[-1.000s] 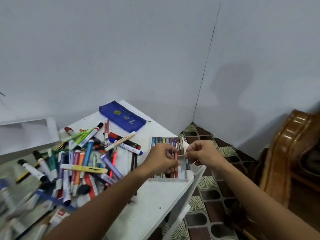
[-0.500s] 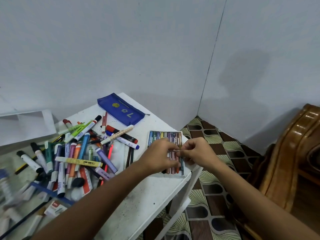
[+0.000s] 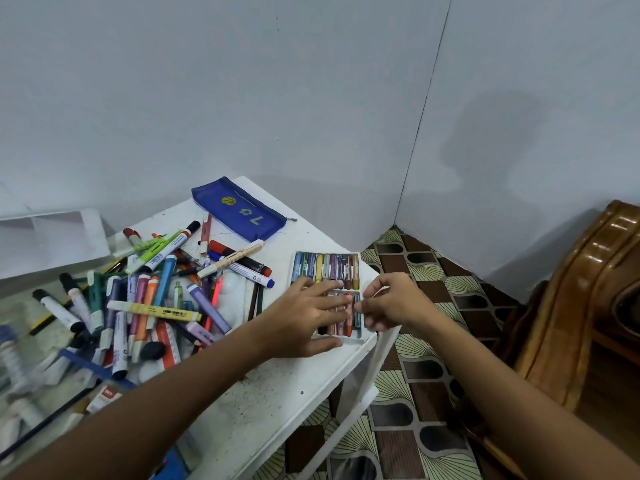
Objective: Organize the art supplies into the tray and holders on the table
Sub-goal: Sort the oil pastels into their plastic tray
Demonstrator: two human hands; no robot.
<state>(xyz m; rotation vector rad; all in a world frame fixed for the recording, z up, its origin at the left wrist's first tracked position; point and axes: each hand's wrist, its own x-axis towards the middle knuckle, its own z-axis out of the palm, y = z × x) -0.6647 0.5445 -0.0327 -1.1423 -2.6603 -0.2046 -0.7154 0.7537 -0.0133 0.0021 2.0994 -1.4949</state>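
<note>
Since the frame half a second back, the left hand (image 3: 304, 315) has uncurled: then it was bunched over the crayons with the right, now its fingers lie straight and spread flat across the near row of the crayon tray (image 3: 360, 339). The right hand (image 3: 389, 303) has drawn a little to the right edge of the tray, and the camera has tipped so the table sits lower and more to the left.

In the head view, much is hidden. The left palm covers most of the lower row of crayons (image 3: 348, 315), so only their ends show past the fingertips. The right hand's fingers are loosely curled with thumb and forefinger close together at the tray's right rim; they may be pinching the end of the outermost crayon, but I cannot tell. The heap of markers (image 3: 149, 299) at the left is smeared by motion toward the frame's edge, and the things at the lower left corner cannot be made out.

The tray is a shallow white one at the table's (image 3: 263, 396) right front corner, close to the edge. Its far row holds crayons side by side, blue, yellow, purple, brown and orange among them, all lengthwise. A blue zip pouch (image 3: 239, 209) lies flat at the table's far side, well apart from the tray. Two dark pencils (image 3: 256, 301) lie between the heap and the tray.
</note>
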